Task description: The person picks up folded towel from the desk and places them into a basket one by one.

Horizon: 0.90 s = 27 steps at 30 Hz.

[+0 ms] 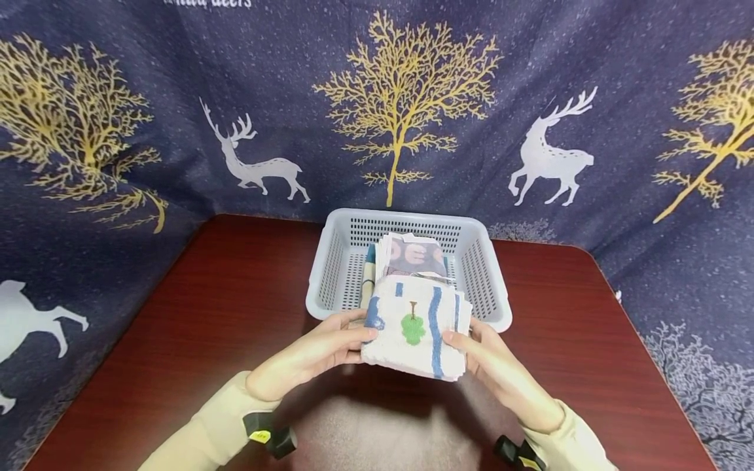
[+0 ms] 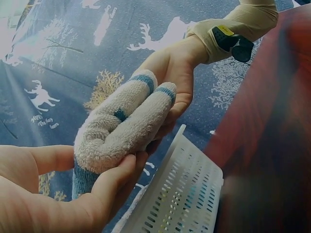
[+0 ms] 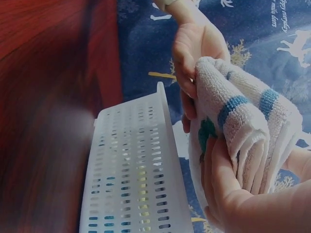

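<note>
A folded white terry towel (image 1: 415,327) with blue stripes and a green tree motif is held up in front of the basket. My left hand (image 1: 324,343) grips its left side, thumb on top and fingers beneath. On the opposite side my right hand (image 1: 497,363) pinches the towel's edge the same way. In the left wrist view the towel (image 2: 121,126) shows its thick folded layers. Behind it, a light grey plastic basket (image 1: 315,288) holds a stack of folded cloths (image 1: 415,255), the top one with a dark printed picture.
The basket stands on a dark red wooden table (image 1: 235,294) near its back edge. Behind the table hangs a dark blue cloth (image 1: 353,131) with white deer and golden trees. A blue-and-cream folded cloth (image 1: 368,278) lies at the stack's left.
</note>
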Each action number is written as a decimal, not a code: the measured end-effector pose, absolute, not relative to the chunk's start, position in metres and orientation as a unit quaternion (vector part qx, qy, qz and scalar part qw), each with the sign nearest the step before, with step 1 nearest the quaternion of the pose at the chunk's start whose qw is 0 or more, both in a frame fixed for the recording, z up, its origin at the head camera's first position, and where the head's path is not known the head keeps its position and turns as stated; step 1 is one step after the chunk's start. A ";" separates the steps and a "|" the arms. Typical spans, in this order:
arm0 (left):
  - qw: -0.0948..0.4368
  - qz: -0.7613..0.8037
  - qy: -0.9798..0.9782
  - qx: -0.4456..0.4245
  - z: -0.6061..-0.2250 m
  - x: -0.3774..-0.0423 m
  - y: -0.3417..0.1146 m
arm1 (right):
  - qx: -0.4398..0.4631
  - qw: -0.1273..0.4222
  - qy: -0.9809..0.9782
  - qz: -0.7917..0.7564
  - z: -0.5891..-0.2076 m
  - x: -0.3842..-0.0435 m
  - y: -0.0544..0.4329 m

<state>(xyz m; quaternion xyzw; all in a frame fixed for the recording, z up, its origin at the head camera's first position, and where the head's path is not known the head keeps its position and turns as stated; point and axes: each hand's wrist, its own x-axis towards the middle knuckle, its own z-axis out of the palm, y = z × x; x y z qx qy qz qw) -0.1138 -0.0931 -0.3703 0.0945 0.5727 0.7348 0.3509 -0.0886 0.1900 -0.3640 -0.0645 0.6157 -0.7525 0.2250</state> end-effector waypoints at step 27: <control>0.284 0.728 0.613 0.113 -0.369 -0.141 -0.084 | -0.036 0.183 0.590 -0.785 -0.364 -0.116 0.184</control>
